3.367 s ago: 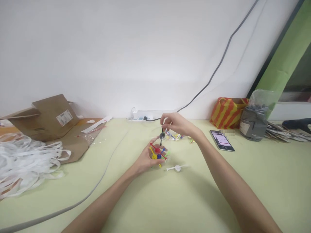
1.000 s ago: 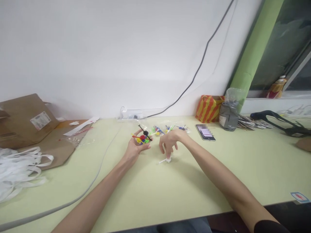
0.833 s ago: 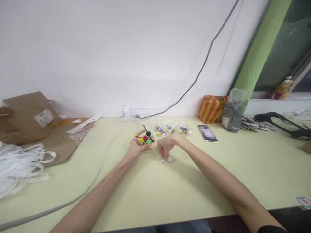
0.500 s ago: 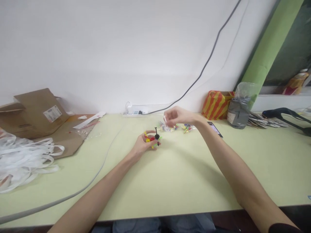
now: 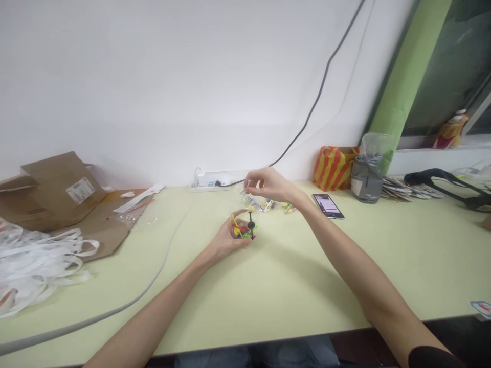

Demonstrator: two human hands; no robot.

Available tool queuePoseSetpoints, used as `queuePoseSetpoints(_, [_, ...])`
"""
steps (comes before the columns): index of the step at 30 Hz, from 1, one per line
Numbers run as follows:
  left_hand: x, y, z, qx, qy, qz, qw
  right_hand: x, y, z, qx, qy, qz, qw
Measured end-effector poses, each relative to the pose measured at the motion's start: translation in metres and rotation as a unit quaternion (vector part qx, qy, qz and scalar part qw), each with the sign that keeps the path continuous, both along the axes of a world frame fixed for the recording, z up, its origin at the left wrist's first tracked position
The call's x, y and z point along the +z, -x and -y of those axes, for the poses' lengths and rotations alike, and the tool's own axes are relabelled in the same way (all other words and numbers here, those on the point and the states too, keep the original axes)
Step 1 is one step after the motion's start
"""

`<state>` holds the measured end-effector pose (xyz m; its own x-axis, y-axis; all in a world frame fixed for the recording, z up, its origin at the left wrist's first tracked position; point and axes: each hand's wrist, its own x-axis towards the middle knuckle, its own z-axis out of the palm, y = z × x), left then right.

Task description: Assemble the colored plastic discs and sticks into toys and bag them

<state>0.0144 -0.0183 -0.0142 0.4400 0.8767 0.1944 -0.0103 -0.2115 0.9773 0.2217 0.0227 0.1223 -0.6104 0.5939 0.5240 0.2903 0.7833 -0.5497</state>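
My left hand [image 5: 226,239] is curled around a bunch of small coloured plastic pieces [image 5: 238,232] in yellow, red, green and blue, just above the table. A black stick-like piece [image 5: 250,225] with a round middle stands upright at its fingertips. Whether a clear container surrounds these pieces, I cannot tell. Higher up and a little to the right, my right hand [image 5: 266,184] pinches a small white piece [image 5: 248,183], apart from the left hand. Behind and below it lie small clear bags of colourful pieces [image 5: 270,204], partly hidden by the hand.
A phone [image 5: 329,206] lies right of my right forearm. Farther back are a striped bag [image 5: 333,167] and a grey container [image 5: 365,179]. A power strip [image 5: 209,187] sits by the wall. Cardboard [image 5: 57,189], white straps [image 5: 34,266] and a grey cable [image 5: 149,278] occupy the left.
The view has turned slightly right. My left hand has moved a little right over the table and tilted, showing more of the coloured pieces. My right hand still pinches the white piece.
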Motion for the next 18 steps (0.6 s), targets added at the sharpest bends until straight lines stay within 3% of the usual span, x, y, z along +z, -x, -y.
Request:
queuePoseSetpoints(6, [0.0065,-0.0039,0.0073,0.004,0.03,-0.004,1.0,0.005,-0.0015,0.0055,-0.088,-0.063,0.056,0.993])
queuePoseSetpoints(11, [0.0075,-0.0022,0.0058,0.001,0.049,0.028,0.998,0.0084,-0.0053,0.0083,0.031,0.0,0.12,0.992])
queuePoseSetpoints(18, [0.0058,-0.0066,0.0058,-0.05,0.032,0.044,0.997,0.0039,-0.0091,0.0044,0.065,0.088,0.125,0.986])
